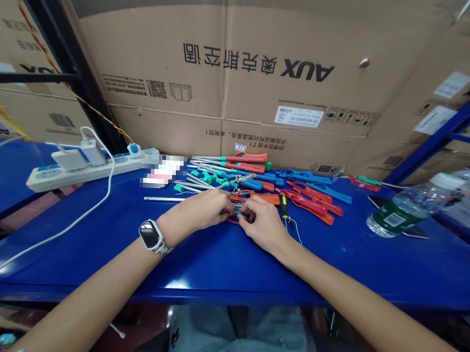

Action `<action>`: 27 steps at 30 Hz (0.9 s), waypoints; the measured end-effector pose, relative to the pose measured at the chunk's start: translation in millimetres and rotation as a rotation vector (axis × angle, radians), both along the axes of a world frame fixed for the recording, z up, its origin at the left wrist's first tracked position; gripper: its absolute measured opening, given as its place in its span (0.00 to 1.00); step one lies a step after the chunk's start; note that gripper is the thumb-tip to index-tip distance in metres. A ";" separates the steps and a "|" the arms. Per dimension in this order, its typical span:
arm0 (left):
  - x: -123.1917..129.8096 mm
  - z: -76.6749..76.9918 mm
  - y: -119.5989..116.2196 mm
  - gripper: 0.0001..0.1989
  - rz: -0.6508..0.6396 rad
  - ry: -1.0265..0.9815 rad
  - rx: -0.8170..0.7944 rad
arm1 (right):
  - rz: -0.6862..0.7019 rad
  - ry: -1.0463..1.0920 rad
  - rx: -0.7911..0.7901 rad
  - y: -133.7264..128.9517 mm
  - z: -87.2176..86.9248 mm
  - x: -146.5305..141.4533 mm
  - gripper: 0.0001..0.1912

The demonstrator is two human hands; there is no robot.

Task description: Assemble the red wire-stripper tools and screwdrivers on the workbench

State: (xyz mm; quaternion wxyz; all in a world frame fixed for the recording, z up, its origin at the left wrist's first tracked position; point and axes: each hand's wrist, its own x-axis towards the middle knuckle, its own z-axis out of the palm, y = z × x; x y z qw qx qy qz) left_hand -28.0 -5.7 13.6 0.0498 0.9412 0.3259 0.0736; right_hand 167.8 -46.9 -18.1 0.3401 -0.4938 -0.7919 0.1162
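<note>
My left hand (211, 209) and my right hand (264, 223) are close together above the blue table, fingers pinched towards each other. Thin green and red strands (237, 213) show between the fingertips; their exact kind is too small to tell. Just behind my hands lies an orange plastic clip (271, 198). A yellow-and-black screwdriver (283, 205) rests to the right of my right hand. Beyond the left hand, slim metal rods (165, 199) lie beside small green plastic pieces (205, 175). A pale-cased watch (151, 237) is on my left wrist.
Long-shafted tools with red handles (248, 158) lie at the back, near blue clips (310, 177) and red clips (311, 202). A water bottle (406, 210) lies tilted at right. A power strip (46, 177) with a white cable is at left. A cardboard wall (240, 91) stands behind.
</note>
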 end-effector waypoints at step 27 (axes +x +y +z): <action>5.2 -15.3 -19.3 0.11 0.127 0.017 0.224 | -0.097 -0.297 -0.021 -3.5 9.9 -3.2 0.06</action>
